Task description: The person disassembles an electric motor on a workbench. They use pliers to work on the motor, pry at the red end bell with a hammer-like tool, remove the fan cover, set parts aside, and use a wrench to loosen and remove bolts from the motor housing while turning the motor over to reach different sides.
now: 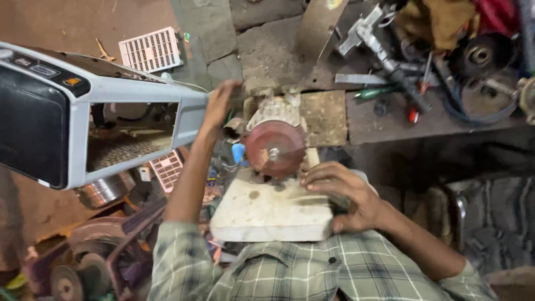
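Observation:
A small motor with a round reddish-brown disc (275, 147) on its front sits at the far end of a white stone slab (267, 214). My right hand (340, 192) rests on the slab's right side beside the disc, fingers curled around a dark object whose kind I cannot tell. My left hand (219, 106) reaches up and away to the left of the motor, touching the right end of a grey appliance housing (83, 120) with a dark panel and an open middle. Both forearms wear rolled plaid sleeves.
A white plastic grille (150, 50) lies on the floor at the back. A cluttered bench at right carries metal tools (384, 56), a blue cable and cloth. Grinding wheels (72, 273) and a steel bowl (106, 189) sit at lower left.

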Tool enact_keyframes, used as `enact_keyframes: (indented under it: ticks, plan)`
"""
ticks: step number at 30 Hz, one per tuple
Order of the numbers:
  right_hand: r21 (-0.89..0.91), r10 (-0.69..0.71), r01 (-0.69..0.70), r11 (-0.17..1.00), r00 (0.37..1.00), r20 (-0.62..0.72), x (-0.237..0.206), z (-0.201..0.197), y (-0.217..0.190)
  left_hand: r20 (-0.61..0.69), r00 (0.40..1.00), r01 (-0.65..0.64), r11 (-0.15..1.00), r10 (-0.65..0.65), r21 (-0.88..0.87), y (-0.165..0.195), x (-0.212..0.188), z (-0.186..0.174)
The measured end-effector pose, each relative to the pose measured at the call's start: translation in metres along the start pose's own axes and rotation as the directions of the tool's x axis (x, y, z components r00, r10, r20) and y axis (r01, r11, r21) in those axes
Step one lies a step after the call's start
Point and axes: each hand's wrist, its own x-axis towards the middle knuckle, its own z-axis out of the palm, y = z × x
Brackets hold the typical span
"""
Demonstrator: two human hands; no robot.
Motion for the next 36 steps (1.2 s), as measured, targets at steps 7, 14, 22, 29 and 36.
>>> enact_keyframes:
  ticks: [7,14,22,29,36]
  plan:
    - [-0.048,0.03,-0.044,0.998,0.961,-0.276,0.003,0.059,-0.04,0.806,0.555,-0.525,0.839,0.207,0.146,0.047,0.049,0.046]
    - [-0.204,-0.088,-0.036,0.978,0.818,-0.568,0.006,0.091,-0.039,0.738,0.63,-0.655,0.675,0.241,0.339,0.058,0.047,0.073]
    - [-0.197,-0.094,-0.037,0.98,0.784,-0.614,0.015,0.091,-0.043,0.559,0.805,-0.343,0.612,-0.2,0.713,0.061,0.045,0.076]
    - [-0.201,-0.095,-0.032,0.979,0.803,-0.589,0.009,0.087,-0.041,0.966,0.249,-0.556,0.827,0.075,0.079,0.074,0.08,0.051]
    - [-0.191,-0.109,-0.03,0.981,0.73,-0.675,0.007,0.085,-0.029,0.751,0.604,-0.494,0.613,-0.268,0.616,0.042,0.069,0.037]
